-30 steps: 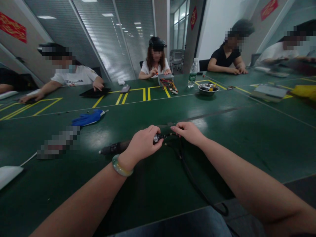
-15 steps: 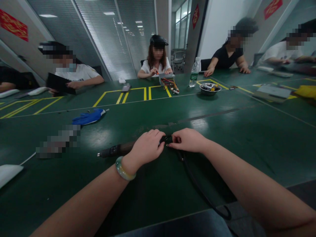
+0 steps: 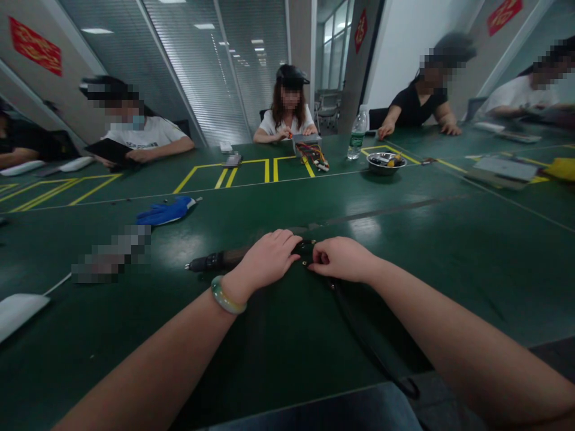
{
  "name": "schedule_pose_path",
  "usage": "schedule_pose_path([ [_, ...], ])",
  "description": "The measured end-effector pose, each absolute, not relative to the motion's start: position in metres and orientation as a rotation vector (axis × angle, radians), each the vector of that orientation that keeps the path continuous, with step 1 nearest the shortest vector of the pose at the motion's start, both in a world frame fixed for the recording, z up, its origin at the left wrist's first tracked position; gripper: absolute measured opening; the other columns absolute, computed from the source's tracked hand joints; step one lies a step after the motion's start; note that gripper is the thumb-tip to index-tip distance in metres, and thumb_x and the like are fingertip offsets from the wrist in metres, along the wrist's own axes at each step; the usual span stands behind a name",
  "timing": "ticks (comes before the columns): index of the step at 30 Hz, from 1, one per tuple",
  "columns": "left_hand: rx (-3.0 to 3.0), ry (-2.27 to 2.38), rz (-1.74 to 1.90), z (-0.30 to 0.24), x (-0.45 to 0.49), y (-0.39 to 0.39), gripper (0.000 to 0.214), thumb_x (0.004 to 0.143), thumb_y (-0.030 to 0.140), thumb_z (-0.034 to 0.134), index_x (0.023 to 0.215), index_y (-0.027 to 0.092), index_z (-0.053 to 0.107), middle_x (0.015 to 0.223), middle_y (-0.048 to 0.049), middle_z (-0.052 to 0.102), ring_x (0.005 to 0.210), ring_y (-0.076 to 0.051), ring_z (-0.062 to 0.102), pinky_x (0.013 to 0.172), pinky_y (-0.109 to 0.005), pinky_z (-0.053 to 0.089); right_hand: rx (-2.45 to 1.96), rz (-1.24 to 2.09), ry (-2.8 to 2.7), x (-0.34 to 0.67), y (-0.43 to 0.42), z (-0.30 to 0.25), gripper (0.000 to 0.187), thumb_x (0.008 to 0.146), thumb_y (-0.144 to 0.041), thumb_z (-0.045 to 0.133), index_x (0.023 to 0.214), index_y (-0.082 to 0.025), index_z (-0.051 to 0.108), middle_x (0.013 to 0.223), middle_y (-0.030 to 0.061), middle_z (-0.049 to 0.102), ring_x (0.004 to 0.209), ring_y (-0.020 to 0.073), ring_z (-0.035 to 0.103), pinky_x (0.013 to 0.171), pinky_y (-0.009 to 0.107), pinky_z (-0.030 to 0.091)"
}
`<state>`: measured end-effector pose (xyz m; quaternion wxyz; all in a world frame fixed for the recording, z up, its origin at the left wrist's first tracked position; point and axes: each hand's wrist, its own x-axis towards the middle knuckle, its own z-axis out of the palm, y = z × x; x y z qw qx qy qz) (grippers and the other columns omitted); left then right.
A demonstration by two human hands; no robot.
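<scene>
My left hand (image 3: 269, 260), with a jade-coloured bangle at the wrist, is wrapped over the back part of an electric screwdriver (image 3: 213, 261). The screwdriver lies low over the green table, its metal tip pointing left. My right hand (image 3: 344, 258) is closed in a pinch at the black cable (image 3: 353, 323), just right of the tool's rear end. Small shiny metal bits show in the narrow gap between the hands; whether plug and tool are joined I cannot tell. From my right fingers the cable runs down over the table's near edge.
A blue glove (image 3: 166, 211) lies left on the green table (image 3: 287, 335), near a blurred-out object (image 3: 114, 254) with a white cord. Farther back are a metal bowl (image 3: 386, 163) of small parts, a water bottle (image 3: 358, 133) and a grey box with coloured wires (image 3: 308, 143). Several people sit opposite.
The screwdriver's tip has risen slightly and shifted a little right. My hands keep their grips, with a slightly wider gap between them. The whole view has shifted slightly.
</scene>
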<state>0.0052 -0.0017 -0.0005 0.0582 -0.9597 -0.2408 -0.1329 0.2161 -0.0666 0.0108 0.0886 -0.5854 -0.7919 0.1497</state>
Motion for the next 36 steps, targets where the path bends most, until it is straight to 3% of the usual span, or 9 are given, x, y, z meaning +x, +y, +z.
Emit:
schedule_pose_path([
  [8,-2.892,-0.857,-0.454,0.002,0.005,-0.011,0.032,0.094,0.034,0.050,0.123,0.019,0.053,0.113,-0.0084,0.060,0.102,-0.023,0.058,0.087,-0.039,0.046,-1.735,0.517,-2.355,0.220,-0.066,0.014,0.029,0.080,-0.051,0.066,0.083,-0.023,0.066,0.074,-0.0009,0.065,0.064,0.0137,0.057,0.054,0.025,0.033],
  [14,-2.951,-0.870,-0.544,0.002,0.006,-0.013,0.026,0.092,0.024,0.049,0.117,0.021,0.057,0.114,-0.0070,0.061,0.100,-0.021,0.060,0.087,-0.038,0.049,-1.684,0.652,-2.319,0.219,-0.066,0.015,0.019,0.081,-0.040,0.065,0.084,-0.021,0.067,0.072,-0.0017,0.065,0.061,0.0121,0.056,0.055,0.024,0.035],
  [21,-3.013,-0.796,-0.609,-0.002,0.006,-0.011,0.028,0.092,0.017,0.047,0.116,0.023,0.060,0.125,-0.0053,0.059,0.115,-0.022,0.055,0.098,-0.042,0.046,-1.741,0.774,-2.041,0.222,-0.060,0.003,0.018,0.080,-0.037,0.065,0.081,-0.019,0.066,0.073,-0.0002,0.066,0.062,0.0127,0.059,0.056,0.024,0.039],
  [27,-3.032,-0.809,-0.622,-0.004,0.006,-0.008,0.030,0.091,0.017,0.050,0.119,0.025,0.061,0.125,-0.0032,0.060,0.115,-0.020,0.056,0.100,-0.041,0.046,-1.795,0.954,-1.870,0.223,-0.058,-0.003,0.018,0.081,-0.036,0.066,0.081,-0.019,0.066,0.076,0.0014,0.069,0.063,0.0137,0.061,0.057,0.025,0.042],
  [32,-3.045,-0.813,-0.655,-0.006,0.006,-0.006,0.032,0.090,0.017,0.052,0.120,0.023,0.059,0.124,-0.0039,0.061,0.115,-0.020,0.056,0.100,-0.042,0.046,-1.813,0.850,-1.751,0.220,-0.057,-0.007,0.018,0.084,-0.036,0.063,0.083,-0.018,0.064,0.076,0.0015,0.068,0.062,0.0136,0.060,0.054,0.024,0.039],
  [36,-3.038,-0.885,-0.713,-0.005,0.006,-0.008,0.048,0.089,0.019,0.054,0.136,0.022,0.045,0.130,-0.0066,0.058,0.118,-0.022,0.056,0.101,-0.042,0.046,-1.673,0.645,-1.684,0.219,-0.057,-0.006,0.020,0.088,-0.038,0.058,0.086,-0.019,0.060,0.078,0.0012,0.067,0.067,0.0139,0.059,0.058,0.024,0.040],
])
